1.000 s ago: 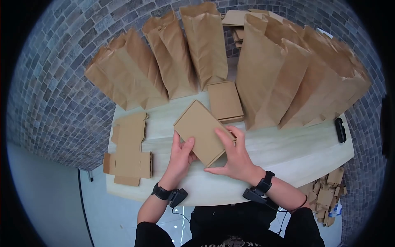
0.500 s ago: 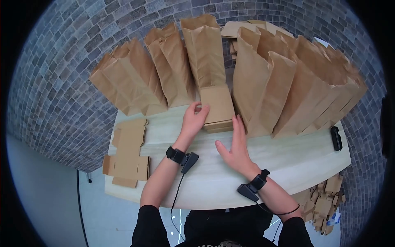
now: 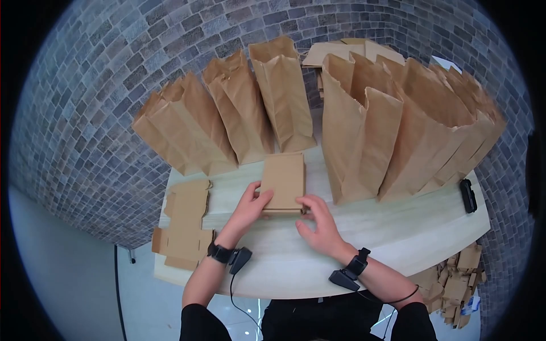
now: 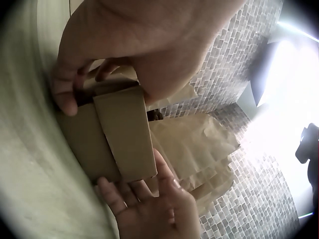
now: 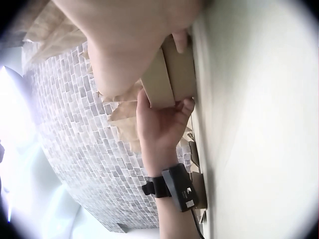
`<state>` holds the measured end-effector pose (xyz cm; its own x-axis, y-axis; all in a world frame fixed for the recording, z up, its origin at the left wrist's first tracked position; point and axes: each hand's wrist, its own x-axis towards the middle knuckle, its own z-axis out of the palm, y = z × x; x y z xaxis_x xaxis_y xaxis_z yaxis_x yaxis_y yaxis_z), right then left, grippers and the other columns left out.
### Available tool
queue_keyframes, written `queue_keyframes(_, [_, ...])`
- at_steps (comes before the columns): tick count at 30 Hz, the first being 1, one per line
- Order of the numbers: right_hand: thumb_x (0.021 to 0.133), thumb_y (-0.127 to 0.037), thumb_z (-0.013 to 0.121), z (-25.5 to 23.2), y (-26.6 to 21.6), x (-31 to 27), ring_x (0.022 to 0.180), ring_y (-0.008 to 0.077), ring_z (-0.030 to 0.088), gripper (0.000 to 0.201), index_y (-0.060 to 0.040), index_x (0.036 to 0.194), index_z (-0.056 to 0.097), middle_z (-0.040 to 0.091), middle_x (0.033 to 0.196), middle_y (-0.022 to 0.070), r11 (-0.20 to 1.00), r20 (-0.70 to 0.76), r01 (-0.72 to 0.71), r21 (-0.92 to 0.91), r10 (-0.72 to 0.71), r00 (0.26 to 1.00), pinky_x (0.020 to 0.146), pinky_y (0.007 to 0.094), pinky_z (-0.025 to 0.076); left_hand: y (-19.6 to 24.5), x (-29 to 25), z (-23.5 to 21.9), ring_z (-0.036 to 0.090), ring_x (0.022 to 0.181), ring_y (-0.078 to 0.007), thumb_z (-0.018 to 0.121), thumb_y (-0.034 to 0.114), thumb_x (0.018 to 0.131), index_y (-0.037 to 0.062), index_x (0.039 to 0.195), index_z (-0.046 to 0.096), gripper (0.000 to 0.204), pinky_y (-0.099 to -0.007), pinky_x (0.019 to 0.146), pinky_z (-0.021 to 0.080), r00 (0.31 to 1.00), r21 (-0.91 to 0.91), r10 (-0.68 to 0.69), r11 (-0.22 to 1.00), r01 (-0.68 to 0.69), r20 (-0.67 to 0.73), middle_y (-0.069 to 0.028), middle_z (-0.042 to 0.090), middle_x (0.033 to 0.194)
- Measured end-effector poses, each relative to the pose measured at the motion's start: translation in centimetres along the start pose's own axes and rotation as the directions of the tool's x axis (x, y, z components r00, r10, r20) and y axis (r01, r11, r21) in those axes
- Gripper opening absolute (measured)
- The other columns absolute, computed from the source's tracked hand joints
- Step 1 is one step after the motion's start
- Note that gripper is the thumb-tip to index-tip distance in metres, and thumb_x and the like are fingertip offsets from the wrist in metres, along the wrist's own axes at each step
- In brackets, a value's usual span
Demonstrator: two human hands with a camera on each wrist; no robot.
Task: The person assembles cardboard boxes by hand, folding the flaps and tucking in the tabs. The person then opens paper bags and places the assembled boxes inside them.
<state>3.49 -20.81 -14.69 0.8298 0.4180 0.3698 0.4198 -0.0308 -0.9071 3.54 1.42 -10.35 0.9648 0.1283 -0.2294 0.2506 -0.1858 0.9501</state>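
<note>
Two small brown cardboard boxes (image 3: 284,176) lie one on top of the other, near the middle of the table. The lower box (image 4: 84,142) and the upper box (image 4: 127,134) show their near ends in the left wrist view, with the upper one jutting out slightly. My left hand (image 3: 247,207) grips the stack at its near left corner, thumb on the top and fingers down the side. At the near right corner, my right hand (image 3: 323,226) holds the stack with bent fingers, its thumb low at the front.
Several tall brown paper bags (image 3: 284,94) stand open along the back of the pale table (image 3: 392,244). On the left lies a flat, unfolded cardboard box (image 3: 187,221). A black object (image 3: 468,196) sits by the right edge. Scrap cardboard (image 3: 455,284) is piled below it.
The box held in both hands was set on the box by the bags. Both boxes have since come together toward my body and a little left, with both hands at their near corners.
</note>
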Motion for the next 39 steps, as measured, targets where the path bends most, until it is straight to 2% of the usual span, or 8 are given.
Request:
queue_keyframes(4, [0.089,-0.003,0.062,0.5,-0.6,0.0,0.127,0.0239,0.045,0.052,-0.0068,0.138,0.045,0.035,0.140,0.0135,0.984,0.181,-0.039,0.175,0.007,0.983,0.098,0.0361,0.048,-0.8,-1.7,-3.4,0.064,0.084,-0.0173,0.060,0.033,0.096,0.0004,0.136,0.043,0.054,-0.0292,0.062,0.053,0.998,-0.027,-0.058,0.998,0.059,0.024,-0.0136,0.063,0.104])
queue_keyframes(6, [0.091,-0.003,0.060,1.0,-0.3,-0.2,0.124,0.0224,0.047,0.048,-0.0054,0.137,0.045,0.039,0.136,0.0128,0.965,0.147,-0.087,0.249,0.051,0.988,0.096,0.0352,0.050,0.4,-2.4,-4.6,0.065,0.082,-0.0234,0.065,0.031,0.093,-0.0004,0.135,0.046,0.056,-0.0333,0.065,0.053,0.958,0.609,0.228,0.789,-0.078,-0.172,-0.0149,0.062,0.104])
queue_keyframes(8, [0.092,-0.002,0.058,1.5,1.1,-0.1,0.121,0.0209,0.050,0.045,-0.0040,0.135,0.046,0.044,0.132,0.0121,0.940,0.132,-0.135,0.314,0.098,0.986,0.094,0.0342,0.051,4.0,-1.5,-6.5,0.066,0.081,-0.0278,0.069,0.026,0.088,0.0003,0.125,0.057,0.047,-0.0365,0.068,0.053,0.748,0.826,0.654,0.480,-0.295,-0.114,-0.0156,0.064,0.098])
queue_keyframes(10, [0.095,-0.001,0.055,1.9,3.1,-0.2,0.106,0.0165,0.058,0.031,-0.0002,0.126,0.051,0.056,0.115,0.0092,0.803,0.172,-0.316,0.506,0.265,0.949,0.085,0.0314,0.054,13.0,-1.5,-5.9,0.065,0.079,-0.0297,0.069,0.017,0.084,0.0020,0.106,0.066,0.027,-0.0383,0.069,0.052,0.787,0.748,0.602,0.583,-0.316,-0.137,-0.0151,0.065,0.088])
queue_keyframes(15, [0.096,-0.002,0.053,1.2,2.7,0.5,0.090,0.0123,0.061,0.019,0.0019,0.114,0.056,0.062,0.099,0.0074,0.784,0.202,-0.371,0.497,0.311,0.929,0.074,0.0292,0.056,28.7,7.4,-0.1,0.063,0.084,-0.0379,0.061,0.010,0.082,0.0018,0.091,0.068,0.014,-0.0456,0.072,0.051,0.224,0.840,0.911,-0.195,-0.506,0.347,-0.0175,0.067,0.090])
queue_keyframes(25, [0.095,-0.001,0.051,0.6,3.0,0.7,0.081,0.0101,0.061,0.019,0.0014,0.114,0.057,0.062,0.097,0.0066,0.770,0.198,-0.422,0.479,0.374,0.906,0.068,0.0274,0.056,33.0,25.2,10.3,0.061,0.114,-0.0353,0.057,0.024,0.089,0.0106,0.117,0.065,0.033,-0.0455,0.087,0.052,0.835,0.876,0.290,-0.275,-0.396,0.468,-0.0169,0.066,0.117])
queue_keyframes(31, [0.094,-0.004,0.056,0.7,2.7,0.6,0.073,0.0086,0.061,0.017,0.0021,0.109,0.060,0.064,0.090,0.0052,0.881,0.140,-0.334,0.334,0.304,0.942,0.067,0.0257,0.055,28.3,31.1,9.9,0.057,0.124,-0.0355,0.037,0.031,0.096,0.0005,0.122,0.065,0.050,-0.0489,0.107,0.039,0.886,0.956,0.375,-0.006,-0.293,0.274,-0.0219,0.060,0.131])
queue_keyframes(39, [0.093,-0.005,0.059,0.7,2.4,0.5,0.074,0.0078,0.060,0.016,0.0016,0.108,0.061,0.063,0.089,0.0038,0.894,0.134,-0.308,0.325,0.278,0.951,0.066,0.0247,0.054,28.4,31.3,10.6,0.069,0.104,-0.0335,0.057,0.014,0.086,0.0074,0.106,0.074,0.027,-0.0494,0.078,0.057,0.803,0.877,0.420,-0.412,-0.248,0.424,-0.0155,0.071,0.114])
